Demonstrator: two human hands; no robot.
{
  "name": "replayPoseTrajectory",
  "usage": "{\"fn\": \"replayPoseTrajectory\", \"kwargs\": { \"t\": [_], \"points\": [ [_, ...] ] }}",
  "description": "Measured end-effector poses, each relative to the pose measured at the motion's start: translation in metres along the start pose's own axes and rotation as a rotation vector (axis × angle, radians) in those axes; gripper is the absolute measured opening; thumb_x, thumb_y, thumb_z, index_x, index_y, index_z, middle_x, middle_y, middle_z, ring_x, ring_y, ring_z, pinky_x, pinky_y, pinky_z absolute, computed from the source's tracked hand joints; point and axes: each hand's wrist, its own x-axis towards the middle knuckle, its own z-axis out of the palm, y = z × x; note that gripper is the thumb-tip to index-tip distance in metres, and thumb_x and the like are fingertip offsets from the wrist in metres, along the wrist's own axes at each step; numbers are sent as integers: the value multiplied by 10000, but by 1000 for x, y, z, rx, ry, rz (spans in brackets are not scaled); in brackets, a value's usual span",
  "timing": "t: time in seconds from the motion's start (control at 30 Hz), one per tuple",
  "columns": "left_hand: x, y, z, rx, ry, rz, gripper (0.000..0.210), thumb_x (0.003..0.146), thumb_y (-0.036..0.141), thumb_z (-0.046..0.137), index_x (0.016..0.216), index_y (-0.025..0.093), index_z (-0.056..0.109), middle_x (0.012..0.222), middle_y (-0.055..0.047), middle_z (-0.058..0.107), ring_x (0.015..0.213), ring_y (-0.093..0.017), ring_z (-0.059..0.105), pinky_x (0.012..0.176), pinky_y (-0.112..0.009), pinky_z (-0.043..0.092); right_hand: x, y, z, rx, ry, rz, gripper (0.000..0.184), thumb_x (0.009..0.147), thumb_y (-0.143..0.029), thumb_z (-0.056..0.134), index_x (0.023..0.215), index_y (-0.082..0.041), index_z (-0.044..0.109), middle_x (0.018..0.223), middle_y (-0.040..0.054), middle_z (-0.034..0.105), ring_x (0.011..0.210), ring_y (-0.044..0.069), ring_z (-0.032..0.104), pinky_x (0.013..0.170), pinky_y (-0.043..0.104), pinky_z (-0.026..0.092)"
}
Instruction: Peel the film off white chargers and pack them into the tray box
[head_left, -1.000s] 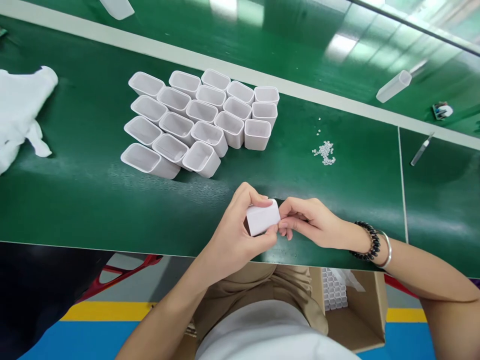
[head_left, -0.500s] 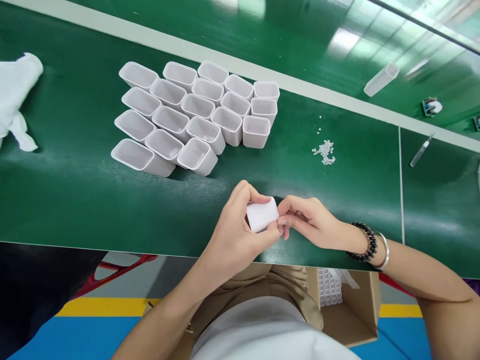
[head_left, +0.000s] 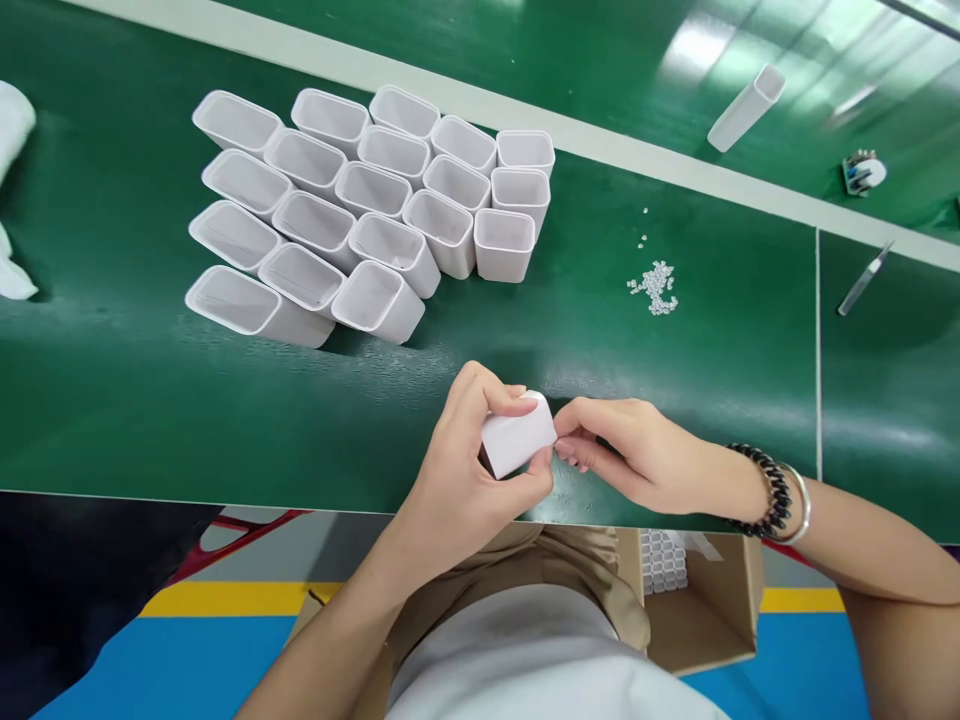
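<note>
A white plastic casing (head_left: 519, 438) with rounded corners lies tilted in my left hand (head_left: 472, 470), which grips it between thumb and fingers near the table's front edge. At the casing's right end, my right hand (head_left: 637, 450) is closed in a pinch, its fingertips touching the corner. Whatever sits between those fingertips is too small or hidden to name. Beyond my hands stand several white open-topped casings (head_left: 371, 295) in close rows. Off to the right is a scattered pile of tiny clear pieces (head_left: 657, 288).
Over the white strip lie another white casing (head_left: 746, 108) and a small electronic part (head_left: 863, 173). A slim knife-like tool (head_left: 864, 280) rests at the right. White cloth (head_left: 13, 130) is at the far left. Below the table, a cardboard box (head_left: 712, 620) holds small white parts.
The view has shifted slightly, so the rows appear further left. The casing in my left hand has tilted a little, while my right fingertips stay at its right end.
</note>
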Motion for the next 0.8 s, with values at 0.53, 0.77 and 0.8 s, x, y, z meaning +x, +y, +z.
{"fn": "replayPoseTrajectory", "kwargs": {
  "t": [0.53, 0.77, 0.8],
  "points": [
    [6, 6, 2, 1, 60, -81, 373, 714, 53, 706, 978, 236, 516, 960, 5, 472, 923, -137, 560, 766, -254, 492, 0, 3, 4, 173, 23, 105, 156, 1027, -171, 424, 900, -196, 511, 715, -17, 601, 608, 91, 560, 568, 206, 459],
    [-11, 19, 6, -808, -255, -536, 351, 769, 353, 773, 987, 238, 524, 856, 7, 580, 596, -101, 525, 469, -213, 394, -29, -12, 25, 191, 284, -31, 604, 893, -453, 733, 1371, -249, 425, 1246, 101, 562, 1118, 208, 600, 945, 353, 554],
    [-19, 22, 10, -895, -312, -597, 353, 777, 394, 767, 988, 236, 534, 832, 6, 584, 590, -104, 525, 475, -215, 397, -38, -14, 37, 155, 332, -73, 650, 889, -510, 717, 1407, -255, 420, 1298, 119, 532, 1182, 232, 576, 985, 381, 538]
  ]
}}
